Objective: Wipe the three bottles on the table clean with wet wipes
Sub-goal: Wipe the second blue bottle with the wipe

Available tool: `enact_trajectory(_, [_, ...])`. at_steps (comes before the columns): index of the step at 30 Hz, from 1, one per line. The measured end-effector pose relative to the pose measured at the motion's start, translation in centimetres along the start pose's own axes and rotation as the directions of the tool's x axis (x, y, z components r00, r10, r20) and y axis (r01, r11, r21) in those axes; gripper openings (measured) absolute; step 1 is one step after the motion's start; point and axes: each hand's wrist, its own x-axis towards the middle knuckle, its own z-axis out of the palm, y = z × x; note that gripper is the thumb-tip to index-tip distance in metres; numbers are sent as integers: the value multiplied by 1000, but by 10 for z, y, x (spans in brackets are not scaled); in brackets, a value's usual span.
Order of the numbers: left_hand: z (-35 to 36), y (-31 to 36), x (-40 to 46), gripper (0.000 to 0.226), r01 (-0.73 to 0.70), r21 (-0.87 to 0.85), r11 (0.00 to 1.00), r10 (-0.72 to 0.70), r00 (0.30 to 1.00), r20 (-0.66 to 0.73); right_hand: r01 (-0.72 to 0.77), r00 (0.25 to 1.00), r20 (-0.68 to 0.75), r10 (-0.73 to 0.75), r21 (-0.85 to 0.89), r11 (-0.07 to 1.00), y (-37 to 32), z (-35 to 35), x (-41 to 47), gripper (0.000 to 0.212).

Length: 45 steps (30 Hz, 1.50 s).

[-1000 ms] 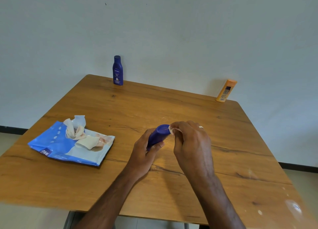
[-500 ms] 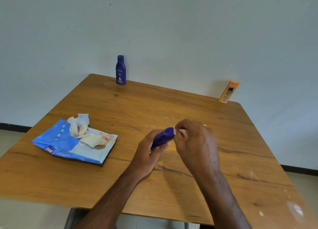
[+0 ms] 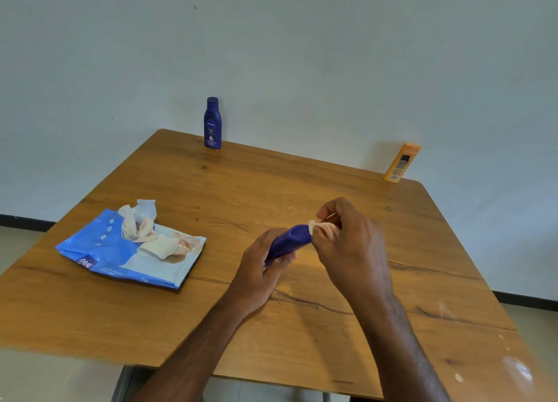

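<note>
**Currently wiping the end of the held bottle**

Currently I am gripping a dark blue bottle in my left hand, with the fingers curling round its lower body and the thumb lying along its near side. The bottle is being held tilted above the table, with its far end pointing up and to the right. My right hand is pinching a folded wet wipe between thumb and fingertips and is pressing it against that far end of the bottle. Both hands are hovering over the middle of the tabletop.

To the left, a blue wipes pack is lying flat on the table, well apart from my hands. Crumpled wipes are sticking up from its opening, and its flap is standing open.

At the far edge of the table, a second dark blue bottle is standing upright near the wall. At the far right corner, an orange bottle is standing with its top toward the wall; I cannot tell whether it is touching it.
</note>
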Motion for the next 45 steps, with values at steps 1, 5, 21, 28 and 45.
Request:
enact_trajectory(1, [0,0,0,32,2,-2,1000,-2,1000,-1,4,1000,1,-4,-9,1000,-2,1,1,20])
enact_trajectory(5, [-1,2,0,28,12,8,1000,-12,1000,-2,79,997,13,-79,-1,997,-18,11,-1,20])
enact_trajectory(21, [-3,1,-1,24,23,-30,999,-23,1000,0,116,993,4,-117,78,990,-21,14,-4,18])
enact_trajectory(28, [0,0,1,34,11,-5,1000,-11,1000,-12,13,1000,5,-14,73,997,-1,2,0,21])
enact_trajectory(45, [0,-3,2,32,-1,-12,1000,1,1000,-13,-31,1000,-2,31,71,997,0,3,8,22])
